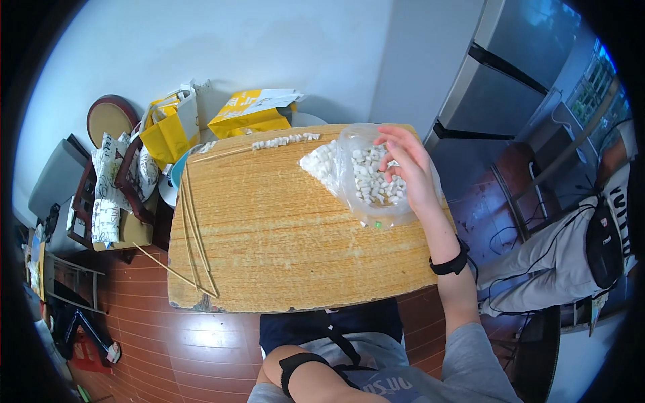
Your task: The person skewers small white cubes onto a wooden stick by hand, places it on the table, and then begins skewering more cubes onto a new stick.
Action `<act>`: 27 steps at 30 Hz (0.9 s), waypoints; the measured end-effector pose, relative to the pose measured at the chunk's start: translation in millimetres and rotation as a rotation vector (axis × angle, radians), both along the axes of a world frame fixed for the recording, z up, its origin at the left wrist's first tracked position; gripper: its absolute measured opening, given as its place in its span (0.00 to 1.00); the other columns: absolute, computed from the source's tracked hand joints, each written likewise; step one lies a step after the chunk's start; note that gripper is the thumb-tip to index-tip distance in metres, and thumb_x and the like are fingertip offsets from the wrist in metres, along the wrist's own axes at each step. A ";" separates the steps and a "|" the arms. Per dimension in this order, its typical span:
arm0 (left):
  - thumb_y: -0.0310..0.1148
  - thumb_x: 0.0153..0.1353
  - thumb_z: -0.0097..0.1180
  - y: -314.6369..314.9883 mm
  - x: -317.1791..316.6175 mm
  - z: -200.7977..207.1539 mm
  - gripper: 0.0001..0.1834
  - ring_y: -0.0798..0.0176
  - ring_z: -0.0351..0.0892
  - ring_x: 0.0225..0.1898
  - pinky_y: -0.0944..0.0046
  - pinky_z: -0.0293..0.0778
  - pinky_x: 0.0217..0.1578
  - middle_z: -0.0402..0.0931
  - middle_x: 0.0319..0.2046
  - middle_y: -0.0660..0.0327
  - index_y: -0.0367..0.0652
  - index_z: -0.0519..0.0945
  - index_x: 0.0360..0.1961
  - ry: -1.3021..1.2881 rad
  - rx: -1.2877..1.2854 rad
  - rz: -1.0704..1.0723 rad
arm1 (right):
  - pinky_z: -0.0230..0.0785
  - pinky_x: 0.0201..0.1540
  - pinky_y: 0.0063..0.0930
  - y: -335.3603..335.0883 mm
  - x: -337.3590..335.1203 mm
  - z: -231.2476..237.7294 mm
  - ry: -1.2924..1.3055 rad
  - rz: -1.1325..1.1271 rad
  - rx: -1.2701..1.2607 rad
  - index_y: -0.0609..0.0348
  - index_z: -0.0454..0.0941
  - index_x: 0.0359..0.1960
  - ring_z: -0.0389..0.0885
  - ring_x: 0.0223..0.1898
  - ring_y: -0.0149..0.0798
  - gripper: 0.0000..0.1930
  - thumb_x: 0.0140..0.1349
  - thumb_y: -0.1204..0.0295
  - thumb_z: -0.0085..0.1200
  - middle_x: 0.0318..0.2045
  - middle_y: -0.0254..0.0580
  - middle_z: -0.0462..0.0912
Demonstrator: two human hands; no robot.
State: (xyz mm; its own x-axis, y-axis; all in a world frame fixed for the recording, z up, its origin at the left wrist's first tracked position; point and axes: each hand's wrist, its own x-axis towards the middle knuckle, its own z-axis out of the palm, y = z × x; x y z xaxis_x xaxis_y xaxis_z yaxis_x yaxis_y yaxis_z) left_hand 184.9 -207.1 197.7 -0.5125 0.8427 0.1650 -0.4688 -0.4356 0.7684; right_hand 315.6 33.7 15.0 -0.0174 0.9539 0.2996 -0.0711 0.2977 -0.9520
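Here, white pieces (pixel 369 176) are held in a clear bag (pixel 347 185) on the table (pixel 269 235).
Over them, the right hand (pixel 411 165) is held loosely open; the left hand's state cannot be told.

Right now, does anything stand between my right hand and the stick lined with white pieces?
Yes. Across the table, the left side of the plastic bag and the white heap at its edge lie between your right hand and that stick. Above them, nothing visible blocks it.
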 end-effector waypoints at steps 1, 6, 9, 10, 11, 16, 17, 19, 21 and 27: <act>0.15 0.44 0.53 0.4 1.4 -1.9 0.18 0.71 0.64 0.23 0.73 0.67 0.15 0.61 0.20 0.67 0.47 0.59 0.13 0.001 -0.001 -0.004 | 0.63 0.20 0.13 -0.3 1.1 0.3 0.007 -0.001 0.000 0.61 0.70 0.50 0.70 0.25 0.23 0.16 0.63 0.66 0.47 0.39 0.40 0.74; 0.30 0.54 0.52 12.0 -6.4 -34.5 0.17 0.72 0.61 0.27 0.66 0.69 0.16 0.57 0.21 0.69 0.47 0.60 0.13 -0.089 0.366 0.139 | 0.63 0.20 0.13 -2.5 -7.7 4.3 -0.004 0.017 0.013 0.60 0.70 0.49 0.70 0.25 0.23 0.16 0.63 0.66 0.47 0.38 0.40 0.74; 0.34 0.57 0.51 2.5 -1.1 -20.5 0.17 0.70 0.62 0.28 0.64 0.70 0.16 0.58 0.22 0.70 0.49 0.62 0.14 -0.098 0.280 0.131 | 0.63 0.21 0.14 -4.1 -6.4 3.9 -0.012 0.018 0.008 0.61 0.69 0.50 0.70 0.26 0.24 0.16 0.63 0.66 0.45 0.39 0.40 0.74; 0.34 0.58 0.51 -3.0 0.4 -16.1 0.16 0.69 0.63 0.28 0.63 0.70 0.17 0.59 0.22 0.71 0.49 0.63 0.15 -0.147 0.068 0.171 | 0.62 0.23 0.16 -4.5 -5.7 3.6 -0.022 0.015 0.003 0.62 0.69 0.51 0.70 0.27 0.25 0.17 0.64 0.67 0.44 0.40 0.41 0.73; 0.34 0.58 0.51 -0.5 -1.4 -28.5 0.16 0.69 0.63 0.28 0.63 0.70 0.17 0.59 0.22 0.71 0.49 0.63 0.15 -0.148 0.065 0.169 | 0.62 0.23 0.16 -4.0 -5.5 3.1 -0.022 0.012 0.000 0.62 0.69 0.51 0.70 0.27 0.25 0.17 0.64 0.67 0.44 0.40 0.41 0.73; 0.39 0.61 0.49 -2.6 -64.3 -44.6 0.16 0.69 0.65 0.31 0.62 0.70 0.26 0.62 0.25 0.74 0.48 0.66 0.17 0.320 0.262 -0.797 | 0.63 0.20 0.13 -1.8 -4.2 2.9 -0.003 0.027 0.019 0.60 0.70 0.50 0.70 0.26 0.23 0.16 0.63 0.65 0.47 0.39 0.40 0.74; 0.39 0.61 0.49 -1.8 -68.3 -44.2 0.16 0.68 0.65 0.32 0.62 0.70 0.26 0.62 0.25 0.74 0.48 0.66 0.17 0.332 0.240 -0.837 | 0.63 0.20 0.13 -2.4 -2.6 2.6 -0.003 0.024 0.018 0.60 0.70 0.50 0.70 0.26 0.23 0.16 0.63 0.65 0.47 0.39 0.40 0.74; 0.39 0.61 0.49 5.8 -54.1 -45.5 0.16 0.68 0.65 0.32 0.62 0.70 0.26 0.62 0.26 0.74 0.48 0.66 0.18 0.089 0.410 -0.548 | 0.62 0.20 0.13 -2.5 -7.3 3.8 -0.004 0.021 0.014 0.60 0.70 0.49 0.70 0.26 0.23 0.17 0.63 0.65 0.47 0.39 0.39 0.74; 0.39 0.61 0.49 10.0 -38.3 -48.6 0.16 0.68 0.65 0.32 0.62 0.70 0.26 0.62 0.26 0.74 0.48 0.66 0.18 -0.025 0.469 -0.372 | 0.63 0.21 0.13 -3.7 -8.0 4.5 -0.006 0.019 0.010 0.60 0.70 0.49 0.70 0.26 0.23 0.17 0.63 0.65 0.47 0.39 0.39 0.74; 0.39 0.61 0.49 12.1 -29.0 -50.3 0.16 0.68 0.65 0.32 0.61 0.70 0.27 0.62 0.26 0.74 0.48 0.66 0.18 -0.060 0.443 -0.290 | 0.63 0.21 0.13 -2.6 -6.1 3.9 -0.004 0.022 0.012 0.60 0.70 0.49 0.70 0.26 0.23 0.16 0.63 0.65 0.47 0.39 0.39 0.74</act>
